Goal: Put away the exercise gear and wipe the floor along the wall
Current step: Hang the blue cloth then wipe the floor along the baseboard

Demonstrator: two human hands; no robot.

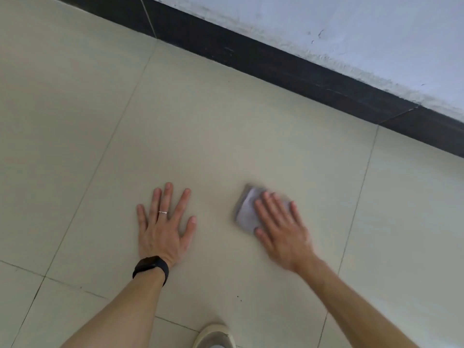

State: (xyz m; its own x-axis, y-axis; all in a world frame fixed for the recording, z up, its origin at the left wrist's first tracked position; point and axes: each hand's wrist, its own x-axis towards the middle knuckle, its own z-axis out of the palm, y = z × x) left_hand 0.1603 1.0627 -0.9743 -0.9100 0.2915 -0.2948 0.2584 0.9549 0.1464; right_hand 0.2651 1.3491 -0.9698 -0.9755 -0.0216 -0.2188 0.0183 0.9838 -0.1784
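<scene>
My right hand (281,229) presses flat, fingers straight, on the cloth (244,212) to load it evenly against the floor (200,121) near the skirting (276,64); my left hand (164,227), splayed flat, braces me.

Head view, steeply downward, near floor (213,136)

Pale tiled floor (213,126); dark skirting (276,66); scuffed white wall (351,33)
</scene>
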